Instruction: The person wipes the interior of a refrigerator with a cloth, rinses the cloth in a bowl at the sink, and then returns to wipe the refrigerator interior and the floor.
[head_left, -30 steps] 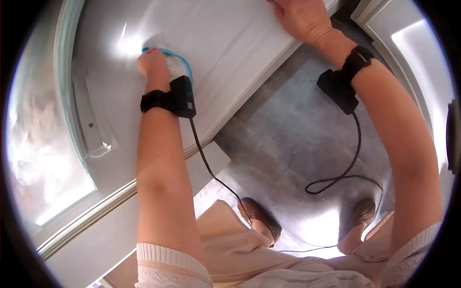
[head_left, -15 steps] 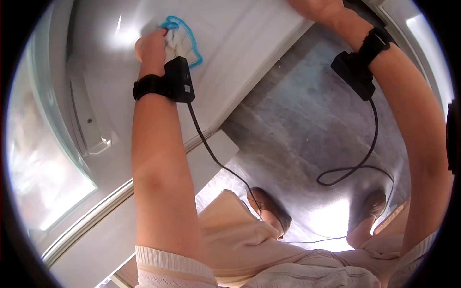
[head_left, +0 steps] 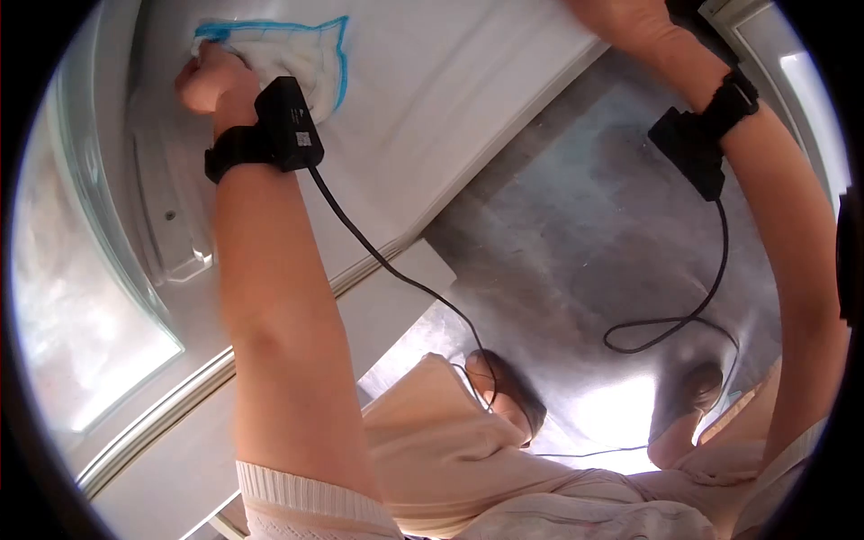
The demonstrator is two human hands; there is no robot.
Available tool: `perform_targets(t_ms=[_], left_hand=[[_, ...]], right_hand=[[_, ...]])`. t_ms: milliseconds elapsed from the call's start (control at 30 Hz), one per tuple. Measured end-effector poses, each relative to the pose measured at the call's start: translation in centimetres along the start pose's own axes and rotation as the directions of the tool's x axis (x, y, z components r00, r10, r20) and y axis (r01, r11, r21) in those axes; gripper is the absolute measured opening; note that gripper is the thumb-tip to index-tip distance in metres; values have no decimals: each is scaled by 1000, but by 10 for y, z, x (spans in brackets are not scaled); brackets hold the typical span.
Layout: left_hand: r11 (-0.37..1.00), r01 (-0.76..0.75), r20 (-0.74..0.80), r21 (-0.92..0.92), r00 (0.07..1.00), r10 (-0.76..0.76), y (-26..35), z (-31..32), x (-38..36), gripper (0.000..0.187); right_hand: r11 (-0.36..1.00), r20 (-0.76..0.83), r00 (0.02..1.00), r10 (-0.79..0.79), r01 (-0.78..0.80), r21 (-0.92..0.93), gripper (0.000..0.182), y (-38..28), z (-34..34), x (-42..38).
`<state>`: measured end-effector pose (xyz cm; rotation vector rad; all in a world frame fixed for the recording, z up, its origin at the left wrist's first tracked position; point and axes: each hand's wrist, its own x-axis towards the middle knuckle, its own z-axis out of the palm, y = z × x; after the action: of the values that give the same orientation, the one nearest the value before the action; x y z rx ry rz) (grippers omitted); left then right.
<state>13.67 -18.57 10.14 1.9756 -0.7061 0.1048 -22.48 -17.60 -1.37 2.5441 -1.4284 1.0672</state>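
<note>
A white cloth with a blue edge [head_left: 310, 67] lies partly spread against a smooth white panel [head_left: 432, 99]. The closed fingers of my left hand [head_left: 216, 81] grip it near its blue-edged left corner. At the top of the view, my right hand [head_left: 621, 20] is close to the panel's far edge. Its fingers are cut off by the frame, so I cannot see whether they hold anything. Each wrist carries a black strapped-on device, the left one [head_left: 288, 126] and the right one [head_left: 691, 153], with a cable running down.
Left of my arm is a clear, glossy shelf-like part [head_left: 99, 297] beside a moulded ledge with a screw [head_left: 169, 216]. A ribbed gasket strip [head_left: 171, 405] runs along the panel's near edge. Below lies a grey floor [head_left: 558, 198], with my feet and loose cables on it.
My left hand has moved left and slightly up with the cloth, which now spreads wider. My right forearm has shifted a little to the right.
</note>
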Motion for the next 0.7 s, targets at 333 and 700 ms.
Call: perform_targets(t_ms=[333,700], left_hand=[[993,-117,27,-7,993,117,-17,2,10,25],[-295,-756,504,585,54,862,12,71,12,36]], right_hand=[[998,-32,999,-13,14,53,12,3,8,-5],[998,-44,999,-27,24,-61,12,0,5,-2]])
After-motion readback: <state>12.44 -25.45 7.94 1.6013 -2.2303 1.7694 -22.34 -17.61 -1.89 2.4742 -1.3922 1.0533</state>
